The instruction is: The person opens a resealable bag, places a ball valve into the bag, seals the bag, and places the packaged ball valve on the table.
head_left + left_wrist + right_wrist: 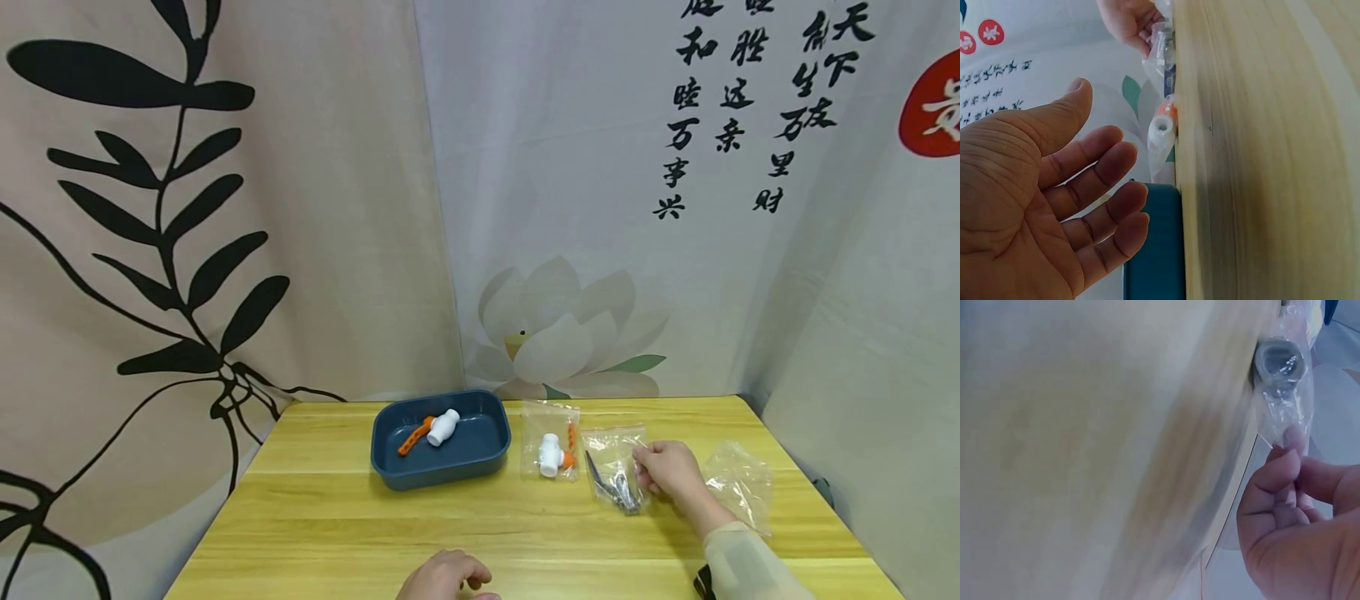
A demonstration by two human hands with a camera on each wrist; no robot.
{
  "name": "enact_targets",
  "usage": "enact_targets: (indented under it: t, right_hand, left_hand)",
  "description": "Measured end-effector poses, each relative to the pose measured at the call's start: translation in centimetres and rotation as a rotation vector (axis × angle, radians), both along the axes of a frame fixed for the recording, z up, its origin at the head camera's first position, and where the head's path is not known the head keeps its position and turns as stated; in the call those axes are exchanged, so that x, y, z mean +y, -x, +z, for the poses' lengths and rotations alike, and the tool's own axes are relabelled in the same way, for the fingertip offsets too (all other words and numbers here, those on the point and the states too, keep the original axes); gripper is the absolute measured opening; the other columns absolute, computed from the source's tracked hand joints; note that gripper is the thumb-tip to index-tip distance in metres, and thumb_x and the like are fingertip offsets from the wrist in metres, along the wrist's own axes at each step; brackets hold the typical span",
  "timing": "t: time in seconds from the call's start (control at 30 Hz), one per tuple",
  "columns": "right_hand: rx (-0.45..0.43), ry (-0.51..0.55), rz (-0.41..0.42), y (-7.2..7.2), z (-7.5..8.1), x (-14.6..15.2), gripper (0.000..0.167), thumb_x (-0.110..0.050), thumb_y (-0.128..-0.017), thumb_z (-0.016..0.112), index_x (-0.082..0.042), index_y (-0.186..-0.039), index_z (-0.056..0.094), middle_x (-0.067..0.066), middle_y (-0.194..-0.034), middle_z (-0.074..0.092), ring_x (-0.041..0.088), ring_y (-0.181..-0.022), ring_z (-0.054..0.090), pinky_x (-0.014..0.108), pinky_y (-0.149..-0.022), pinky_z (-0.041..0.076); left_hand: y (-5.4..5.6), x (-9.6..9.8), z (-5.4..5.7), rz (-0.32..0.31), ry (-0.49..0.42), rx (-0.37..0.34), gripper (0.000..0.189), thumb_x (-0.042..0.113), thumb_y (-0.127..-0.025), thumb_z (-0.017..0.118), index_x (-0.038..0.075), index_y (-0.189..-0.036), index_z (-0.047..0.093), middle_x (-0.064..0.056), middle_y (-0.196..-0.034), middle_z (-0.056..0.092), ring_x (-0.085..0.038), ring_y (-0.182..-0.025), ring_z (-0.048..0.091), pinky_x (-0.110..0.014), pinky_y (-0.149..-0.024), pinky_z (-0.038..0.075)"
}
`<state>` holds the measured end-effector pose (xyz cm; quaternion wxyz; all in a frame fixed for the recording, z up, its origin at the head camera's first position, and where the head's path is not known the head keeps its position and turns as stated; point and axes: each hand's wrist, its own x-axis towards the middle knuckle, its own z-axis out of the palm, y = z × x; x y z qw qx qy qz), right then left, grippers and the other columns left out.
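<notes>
Currently, the right hand pinches a clear bag of what look like metal parts, on the tabletop beside a bagged white fitting. The left hand hangs loose-fingered in front of a blue tray.

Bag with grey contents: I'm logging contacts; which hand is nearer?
Right. The right hand pinches the right edge of the bag; the left hand is apart from it, to its left and nearer the person.

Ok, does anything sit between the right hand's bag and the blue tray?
Yes: the clear bag of white-and-orange parts sits between the blue tray and the bag of grey parts that the right hand pinches.
</notes>
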<state>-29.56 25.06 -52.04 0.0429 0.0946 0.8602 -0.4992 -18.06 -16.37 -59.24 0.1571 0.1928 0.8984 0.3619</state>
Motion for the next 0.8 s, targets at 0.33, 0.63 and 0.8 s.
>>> enact_targets:
  t: [0.33,0.63,0.8]
  right_hand:
    - [-0.029,0.117,-0.013,1.4,1.2,-0.4,0.027,-0.013,-0.109,0.056,0.010,-0.100,0.068,0.008,-0.073,0.072,0.013,-0.062,0.069,0.026,-0.056,0.054]
    - [-0.031,0.072,-0.011,3.0,1.4,-0.5,0.028,-0.013,-0.108,0.054,0.010,-0.099,0.068,0.011,-0.072,0.075,0.014,-0.063,0.072,0.028,-0.058,0.058]
    - [-0.050,0.073,-0.024,3.8,1.2,-0.4,0.027,-0.012,-0.106,0.054,0.010,-0.100,0.068,0.011,-0.071,0.075,0.015,-0.062,0.071,0.029,-0.058,0.060]
  left_hand:
    - [-0.2,0.1,0.5,0.007,0.008,-0.011,0.038,0.063,-0.096,0.071,0.030,-0.111,0.079,0.021,-0.096,0.069,0.006,-0.087,0.058,-0.026,-0.074,0.053]
    - [0.9,-0.3,-1.7,-0.001,0.009,-0.031,0.035,0.066,-0.094,0.072,0.035,-0.110,0.078,0.023,-0.096,0.069,0.006,-0.088,0.059,-0.027,-0.074,0.053]
    - [1.1,-0.3,-2.0,0.006,0.013,-0.027,0.032,0.065,-0.092,0.074,0.038,-0.109,0.078,0.025,-0.095,0.068,0.007,-0.088,0.059,-0.027,-0.074,0.053]
